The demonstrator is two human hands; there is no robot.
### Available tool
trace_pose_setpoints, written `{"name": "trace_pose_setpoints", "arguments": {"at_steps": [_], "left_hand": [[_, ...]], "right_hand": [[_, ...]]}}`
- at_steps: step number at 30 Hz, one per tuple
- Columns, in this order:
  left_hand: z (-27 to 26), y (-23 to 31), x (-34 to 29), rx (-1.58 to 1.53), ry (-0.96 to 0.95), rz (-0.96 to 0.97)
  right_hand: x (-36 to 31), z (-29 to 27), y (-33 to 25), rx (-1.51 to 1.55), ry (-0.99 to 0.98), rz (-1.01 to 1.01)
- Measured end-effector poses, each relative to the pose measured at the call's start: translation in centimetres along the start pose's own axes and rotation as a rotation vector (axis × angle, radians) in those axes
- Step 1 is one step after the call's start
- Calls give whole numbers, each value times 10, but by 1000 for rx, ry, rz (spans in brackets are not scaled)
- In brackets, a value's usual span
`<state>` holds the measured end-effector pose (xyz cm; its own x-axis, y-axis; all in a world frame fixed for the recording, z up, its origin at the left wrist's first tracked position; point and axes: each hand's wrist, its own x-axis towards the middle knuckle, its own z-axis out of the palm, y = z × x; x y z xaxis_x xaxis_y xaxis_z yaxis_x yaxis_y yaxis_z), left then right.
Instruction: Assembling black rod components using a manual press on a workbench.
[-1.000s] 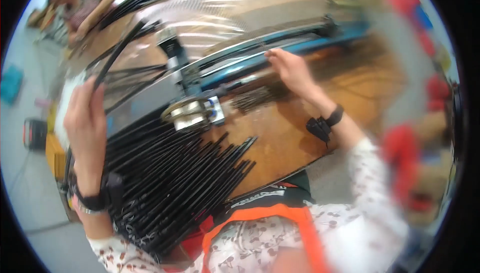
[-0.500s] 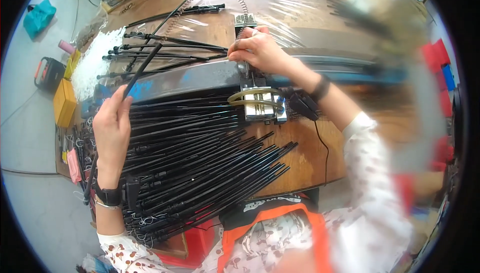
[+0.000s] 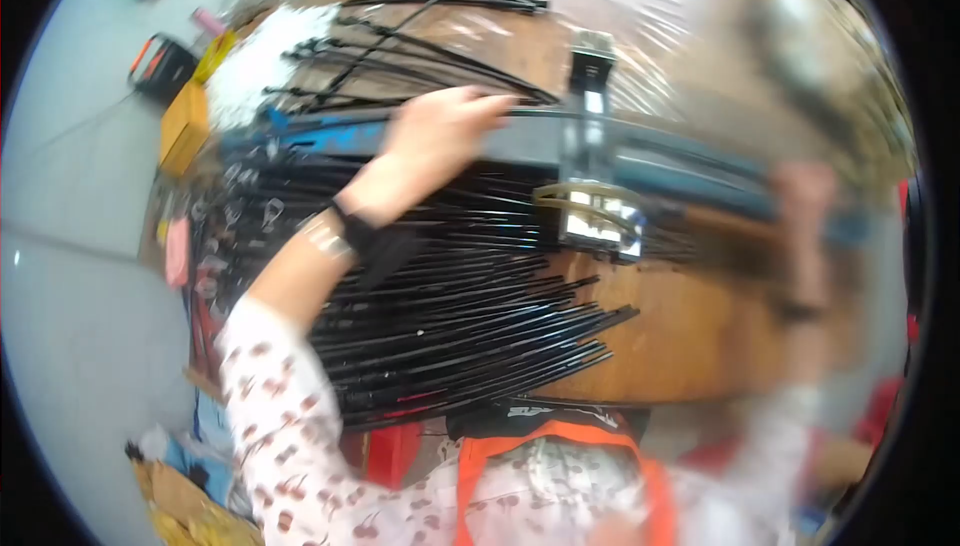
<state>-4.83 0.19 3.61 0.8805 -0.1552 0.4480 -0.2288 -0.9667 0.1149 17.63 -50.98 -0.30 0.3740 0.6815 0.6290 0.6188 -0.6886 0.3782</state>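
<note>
My left hand [image 3: 435, 141] reaches over the dark metal beam [image 3: 520, 141], its fingers drawn together and pointing right. What they pinch, if anything, I cannot make out. Just right of the fingertips stands a metal clamp fixture [image 3: 595, 96] on the beam, with a block and looped yellowish tubes [image 3: 590, 201] on its near side. Far to the right, my right hand [image 3: 805, 191] is smeared by motion, so its fingers and any held thing cannot be read. Below my left forearm lie many thin black rods [image 3: 470, 296] in a dense layer.
More black rods [image 3: 430, 66] lie beyond the beam, beside a white heap [image 3: 290, 51]. A yellow box [image 3: 184, 129] stands at the left edge, with a black case [image 3: 162, 68] behind it. Clear plastic film [image 3: 640, 26] covers the far table. Another person's hand shows at the top.
My left hand has moved right towards the fixture; the black rod it held upright no longer shows clearly. My right hand has left the fixture and swung far right. The view has shifted.
</note>
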Motion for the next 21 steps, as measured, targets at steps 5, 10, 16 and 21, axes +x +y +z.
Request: {"name": "trace_pose_setpoints", "arguments": {"at_steps": [5,10,16,21], "left_hand": [[53,13,37,-11,-39,61],[50,13,34,-19,-88,80],[61,16,30,-323,42,-68],[57,9,30,-328,13,-55]], "right_hand": [[-16,27,11,238,-43,56],[-23,34,7,284,91,75],[-20,28,2,281,40,93],[-2,-7,-39,205,24,151]]}}
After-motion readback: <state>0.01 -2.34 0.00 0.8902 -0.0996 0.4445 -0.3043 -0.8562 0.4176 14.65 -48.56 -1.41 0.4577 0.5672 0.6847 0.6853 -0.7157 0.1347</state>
